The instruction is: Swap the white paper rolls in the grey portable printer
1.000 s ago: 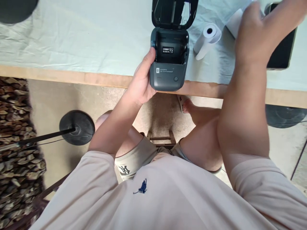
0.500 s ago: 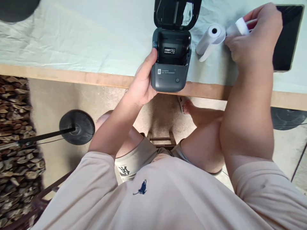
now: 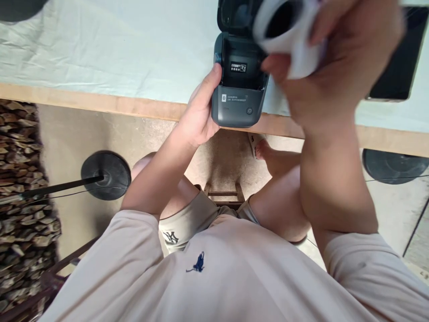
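While the left hand (image 3: 197,118) steadies the small grey label printer (image 3: 238,96) at the near edge of the tabletop (image 3: 110,58), the loading of paper looks, by my judgement, about halfway: the lid (image 3: 234,15) stands open, the paper bay (image 3: 241,67) shows dark and unfilled, and the roll is lifted but not yet seated. The left grip is closed around the printer's left flank, thumb lying up along the side toward 12 o'clock and the other fingers tucked out of sight beneath the body.

To the right, at about 1 o'clock from the printer, the right hand (image 3: 330,67) carries a white paper roll (image 3: 290,38) above and slightly to the right of the open bay, its hollow core turned toward the camera. That grip is wrapped round the roll from behind and below, firmly enough to hold it clear of the tabletop. What appears left to do is setting the roll into the bay and shutting the lid.

The roll and the right hand are blurred and close to the lens, so I cannot tell whether a loose tail of paper hangs from it or which way it would unwind. They also cover the right part of the lid and the cloth behind. The lid's top is cut off by the frame. At 3 o'clock a dark tablet (image 3: 393,58) lies flat, partly hidden behind the wrist.
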A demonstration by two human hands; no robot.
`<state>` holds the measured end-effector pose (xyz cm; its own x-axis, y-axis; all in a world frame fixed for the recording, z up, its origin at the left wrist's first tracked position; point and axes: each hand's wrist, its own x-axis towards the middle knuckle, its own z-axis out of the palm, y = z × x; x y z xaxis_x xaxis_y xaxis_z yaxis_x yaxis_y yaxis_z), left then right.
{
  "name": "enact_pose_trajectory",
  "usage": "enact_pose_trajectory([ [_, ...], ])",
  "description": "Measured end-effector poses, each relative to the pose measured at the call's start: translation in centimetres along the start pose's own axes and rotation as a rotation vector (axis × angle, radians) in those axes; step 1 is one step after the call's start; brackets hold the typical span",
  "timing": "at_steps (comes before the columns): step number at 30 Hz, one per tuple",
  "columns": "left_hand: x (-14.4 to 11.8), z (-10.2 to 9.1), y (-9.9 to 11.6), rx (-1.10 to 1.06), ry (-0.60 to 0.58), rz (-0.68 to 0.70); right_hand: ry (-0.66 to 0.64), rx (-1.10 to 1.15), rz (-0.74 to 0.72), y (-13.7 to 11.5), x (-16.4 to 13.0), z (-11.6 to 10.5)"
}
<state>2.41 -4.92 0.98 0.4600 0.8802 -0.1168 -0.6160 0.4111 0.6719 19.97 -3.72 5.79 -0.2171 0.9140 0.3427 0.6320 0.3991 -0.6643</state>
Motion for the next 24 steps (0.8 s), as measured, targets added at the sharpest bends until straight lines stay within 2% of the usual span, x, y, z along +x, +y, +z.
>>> enact_pose_trajectory([
  [1,0.0,0.1,-0.1,-0.001,-0.008,0.014,0.034,-0.021,-0.102,-0.8,-0.2,0.5],
  [3,0.0,0.2,-0.2,0.011,0.003,0.031,0.037,-0.147,-0.165,-1.7,-0.4,1.2],
  [6,0.0,0.4,-0.4,0.051,0.047,0.045,0.017,-0.286,-0.085,-1.8,0.1,1.8],
  [13,-0.1,0.1,-0.7,0.097,0.054,0.058,-0.003,-0.273,-0.098,-1.3,0.3,2.2],
  [20,0.0,0.1,-0.6,0.134,0.077,0.062,-0.059,-0.339,-0.025,-0.3,0.0,1.5],
  [24,0.1,0.1,-0.6,0.115,0.096,0.075,-0.023,-0.304,-0.050,0.8,-0.1,1.9],
])
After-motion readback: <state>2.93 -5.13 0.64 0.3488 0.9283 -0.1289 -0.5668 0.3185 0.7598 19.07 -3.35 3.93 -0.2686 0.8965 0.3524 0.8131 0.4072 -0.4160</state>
